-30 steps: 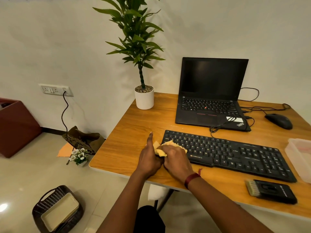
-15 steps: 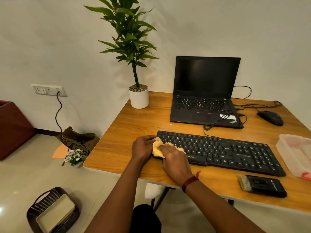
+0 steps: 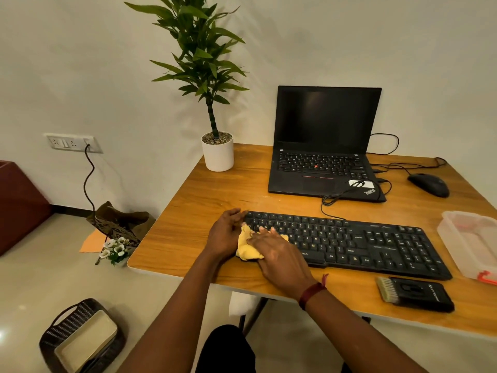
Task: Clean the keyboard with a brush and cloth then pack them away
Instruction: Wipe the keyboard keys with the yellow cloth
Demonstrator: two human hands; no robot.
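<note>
Cloth (image 3: pixel 248 244) now sits on the left end of the keyboard (image 3: pixel 347 242), up from the tabletop (image 3: pixel 215 195) edge a second ago, so wiping looks underway. Right hand (image 3: pixel 274 251) lies palm-down, fingers (image 3: pixel 265 232) spread flat, pressing the cloth onto the keys. Left hand (image 3: pixel 224 232) cups the keyboard's left end, fingers loosely curled, steadying it. Brush (image 3: pixel 414 293) lies unused near the front edge, right side.

Both forearms are showing bare, no sleeves; the right wrist is wearing a dark red thread band (image 3: pixel 312 292) with loose ends.
</note>
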